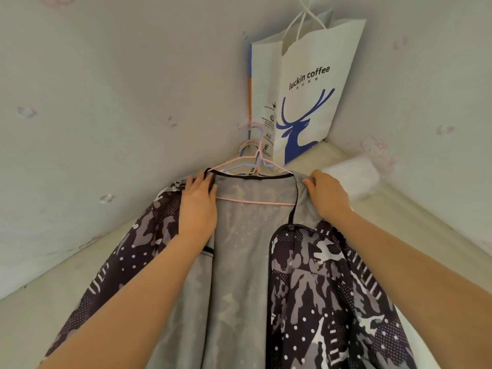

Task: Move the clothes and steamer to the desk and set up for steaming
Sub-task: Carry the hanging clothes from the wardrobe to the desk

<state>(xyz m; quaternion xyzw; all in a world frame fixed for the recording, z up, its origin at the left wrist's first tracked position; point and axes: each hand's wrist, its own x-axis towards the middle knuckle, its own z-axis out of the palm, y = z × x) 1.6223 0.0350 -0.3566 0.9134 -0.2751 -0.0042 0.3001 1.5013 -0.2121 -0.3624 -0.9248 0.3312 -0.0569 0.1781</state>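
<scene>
Left hand [198, 201] lies flat on one jacket [239, 262] shoulder (pink hanger [255, 203] inside); right hand [326, 194] grips the other, fingers curled.

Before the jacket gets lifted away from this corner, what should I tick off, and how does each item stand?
1. Right hand grips the jacket at its shoulder: ok.
2. Left hand holds firmly: cannot tell; fingers lie flat on the other shoulder.
3. Jacket sits on the pink hanger: ok.
4. Its hook free of the other hangers: not ok, bunched together.
5. Paper bag clear of the hooks: cannot tell.
</scene>
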